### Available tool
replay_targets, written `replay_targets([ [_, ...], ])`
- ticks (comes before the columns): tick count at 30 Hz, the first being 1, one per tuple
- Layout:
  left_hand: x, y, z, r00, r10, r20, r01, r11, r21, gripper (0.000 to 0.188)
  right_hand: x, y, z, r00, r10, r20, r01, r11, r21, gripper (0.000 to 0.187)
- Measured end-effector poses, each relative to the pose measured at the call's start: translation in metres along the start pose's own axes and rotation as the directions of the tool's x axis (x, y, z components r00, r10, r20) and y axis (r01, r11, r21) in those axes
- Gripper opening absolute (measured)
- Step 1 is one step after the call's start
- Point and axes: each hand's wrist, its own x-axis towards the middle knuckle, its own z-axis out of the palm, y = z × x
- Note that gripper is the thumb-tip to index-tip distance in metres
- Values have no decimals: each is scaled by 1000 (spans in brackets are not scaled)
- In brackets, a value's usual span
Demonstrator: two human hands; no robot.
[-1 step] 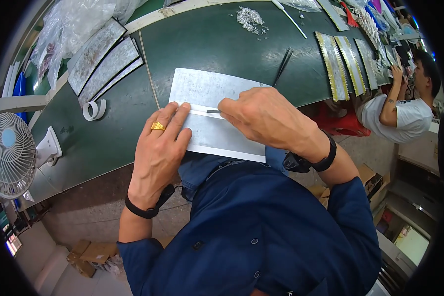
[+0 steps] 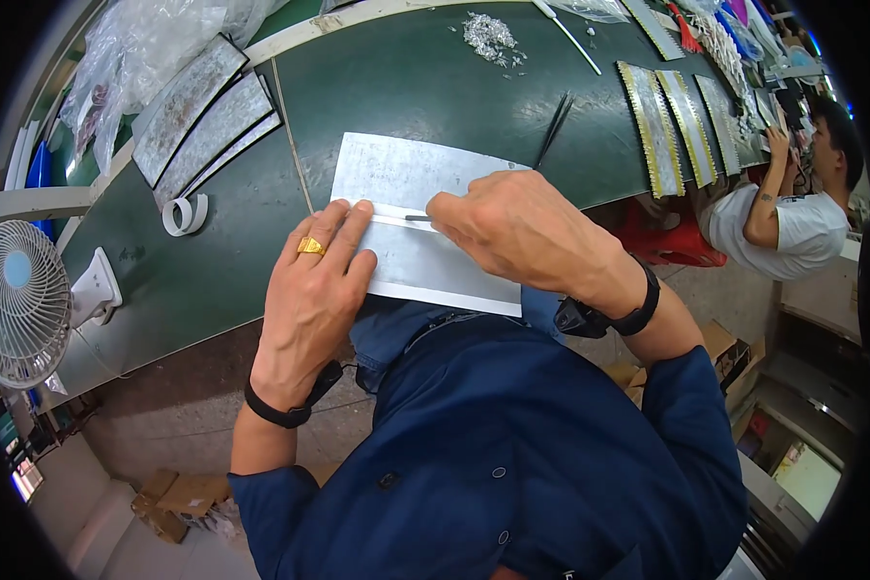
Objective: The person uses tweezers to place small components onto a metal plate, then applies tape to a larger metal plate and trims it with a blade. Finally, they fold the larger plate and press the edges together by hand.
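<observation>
A grey metal sheet lies at the table's front edge, its near end jutting out over my lap. Across its middle runs a white strip, and a second white band lines its near edge. My left hand, wearing a gold ring, rests with fingers stretched out on the sheet's left side, fingertips at the strip's left end. My right hand is closed around a thin dark tool. Only the tool's short tip shows, lying along the strip; my fist hides the rest, so its kind is unclear.
Black tweezers lie beyond my right hand. Clear scraps and a white pen-like stick are farther back. Metal plates, a white tape roll and a fan stand left. Yellow-edged strips and a seated person are right.
</observation>
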Motion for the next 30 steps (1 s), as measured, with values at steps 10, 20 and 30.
replay_targets([
  [10,1,4,4,1000,14,4,-14,996,83,9,-24,12,5,1000,8,-19,-6,994,107,9],
  [20,2,3,6,1000,20,-12,-19,994,110,10,-39,16,1,1000,27,-8,-27,995,91,11],
  [30,-1,3,3,999,39,8,-40,989,140,4,-68,24,-3,998,70,-10,-69,995,70,9],
])
